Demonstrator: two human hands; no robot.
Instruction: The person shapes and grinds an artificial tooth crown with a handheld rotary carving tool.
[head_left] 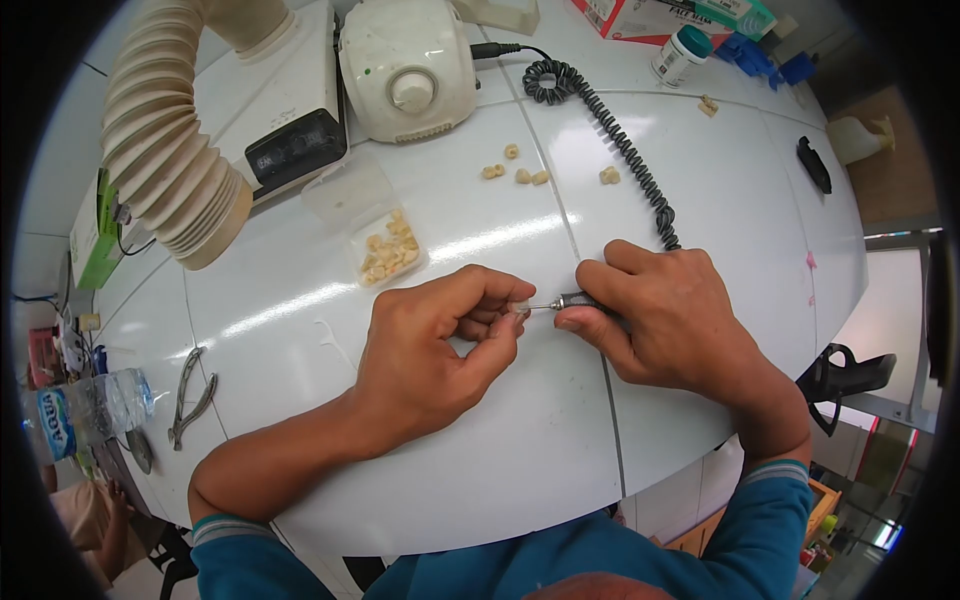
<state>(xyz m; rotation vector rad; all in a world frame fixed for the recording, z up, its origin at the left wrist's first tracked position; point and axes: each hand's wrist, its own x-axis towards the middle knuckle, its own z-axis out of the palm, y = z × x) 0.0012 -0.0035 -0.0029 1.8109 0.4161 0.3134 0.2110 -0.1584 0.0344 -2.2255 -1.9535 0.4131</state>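
Observation:
My left hand [430, 350] pinches a small whitish piece [520, 307] between thumb and fingertips; the fingers hide much of it, so its exact kind is unclear. My right hand [665, 315] grips a dark rotary handpiece [580, 300] like a pen, thumb underneath. The handpiece's thin metal bit points left and meets the piece, or comes very close to it. From behind the right hand, a coiled black cord [628, 150] runs up to a cream control unit [410, 70] with a round knob. Beyond my left hand stands an open clear plastic box [420, 262] of yellowish tooth-shaped pieces.
Several loose tooth-shaped pieces [523, 176] lie beyond my hands. A ribbed hose [150, 120] hangs at upper left. Metal pliers [190, 400] and a water bottle [75, 415] are at left. A teal-capped jar [683, 57] stands at the back. Another person [95, 520] appears lower left.

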